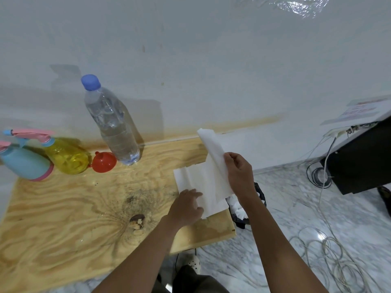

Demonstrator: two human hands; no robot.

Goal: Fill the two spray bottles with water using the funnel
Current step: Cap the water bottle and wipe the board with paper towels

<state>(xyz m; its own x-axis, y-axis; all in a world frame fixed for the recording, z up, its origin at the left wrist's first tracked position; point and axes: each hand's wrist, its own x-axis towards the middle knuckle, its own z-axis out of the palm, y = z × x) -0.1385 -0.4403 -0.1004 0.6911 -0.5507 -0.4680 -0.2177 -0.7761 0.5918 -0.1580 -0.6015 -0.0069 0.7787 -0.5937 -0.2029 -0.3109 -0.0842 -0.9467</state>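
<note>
A blue spray bottle (26,163) and a yellow spray bottle (66,155), both with pink triggers, stand at the far left of the wooden table (63,218). A red funnel (104,162) lies mouth down beside them. A clear water bottle (114,127) with a blue cap stands right of the funnel, about half full. At the table's right edge lies a white paper towel (198,178). My left hand (187,205) presses on its near part. My right hand (238,172) pinches one sheet and lifts it upward.
A small black bin (243,210) with crumpled tissue stands on the marble floor just off the table's right edge. Cables (321,246) coil on the floor at right. A black box (364,157) with papers on top sits far right. A white wall rises behind the table.
</note>
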